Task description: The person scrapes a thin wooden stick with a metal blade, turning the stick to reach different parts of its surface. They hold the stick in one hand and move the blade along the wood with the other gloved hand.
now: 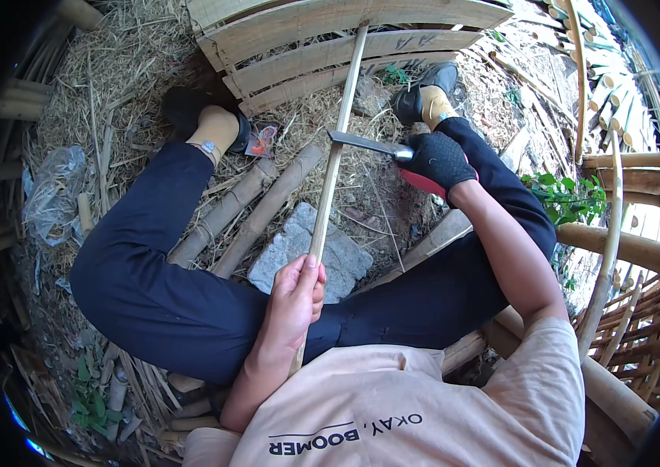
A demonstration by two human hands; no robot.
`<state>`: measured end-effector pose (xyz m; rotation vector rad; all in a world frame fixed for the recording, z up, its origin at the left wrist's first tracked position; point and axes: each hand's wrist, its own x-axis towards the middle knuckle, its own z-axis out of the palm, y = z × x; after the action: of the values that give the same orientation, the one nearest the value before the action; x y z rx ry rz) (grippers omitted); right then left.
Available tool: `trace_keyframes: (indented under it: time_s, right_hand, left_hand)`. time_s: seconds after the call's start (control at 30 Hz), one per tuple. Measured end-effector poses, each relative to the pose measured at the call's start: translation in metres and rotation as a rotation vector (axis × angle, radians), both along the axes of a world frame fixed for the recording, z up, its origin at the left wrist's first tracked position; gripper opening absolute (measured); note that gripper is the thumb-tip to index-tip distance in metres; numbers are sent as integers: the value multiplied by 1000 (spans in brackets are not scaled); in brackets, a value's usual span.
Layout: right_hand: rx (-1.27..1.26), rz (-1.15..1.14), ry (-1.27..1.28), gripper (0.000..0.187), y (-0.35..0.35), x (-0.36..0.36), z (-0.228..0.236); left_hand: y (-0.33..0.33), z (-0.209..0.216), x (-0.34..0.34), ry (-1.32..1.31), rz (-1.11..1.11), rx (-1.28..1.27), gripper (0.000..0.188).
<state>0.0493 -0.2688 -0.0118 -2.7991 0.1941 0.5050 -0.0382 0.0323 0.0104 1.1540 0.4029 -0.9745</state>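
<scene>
My bare left hand point(296, 294) is closed round a long, pale bamboo strip point(327, 198), with the thumb along its upper side. The strip runs away from my body, and its far end meets the slatted wooden crate point(299, 74). In a black glove with red on the palm side, my right hand point(439, 165) grips a knife point(369, 144) by its handle. Its steel blade points left and lies across the strip, past the middle toward the far end; the handle is mostly hidden in the glove.
Between my legs lie a grey stone block point(275, 261) and two bamboo poles point(271, 198). Straw covers the ground. Clear plastic point(57, 191) lies at the left. Cut bamboo point(618, 109) is stacked far right, with a bamboo frame point(618, 241) and green leaves point(567, 198) nearer.
</scene>
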Motion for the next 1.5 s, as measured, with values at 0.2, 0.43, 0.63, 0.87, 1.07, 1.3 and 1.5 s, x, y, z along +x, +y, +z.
trace_keyframes:
  time_s: [0.2,0.43,0.63,0.87,1.07,1.3,1.5]
  right_hand:
    - [105,71,-78,32,28,-22,4]
    - [161,396,0,24,52,-34,-1]
    - [107,259,-15,25,39,-24,-11]
    - [73,206,-27,26,40,-16,-1]
    - [-17,-75,-100,29,-10,3,0]
    - [200,265,-64,28,39,-21,2]
    - [173,365,9,23,50,-28,7]
  left_hand:
    - [1,2,4,41,18,-43,30]
    - [4,0,4,90,58,-56,46]
    - [0,-1,3,43,22,-8,47]
    - [-1,-1,4,43,26,21,44]
    - [6,5,4,105,43,-72,45]
    - [4,1,5,123,53,-112,46]
    - [4,0,3,130,45,-95,44]
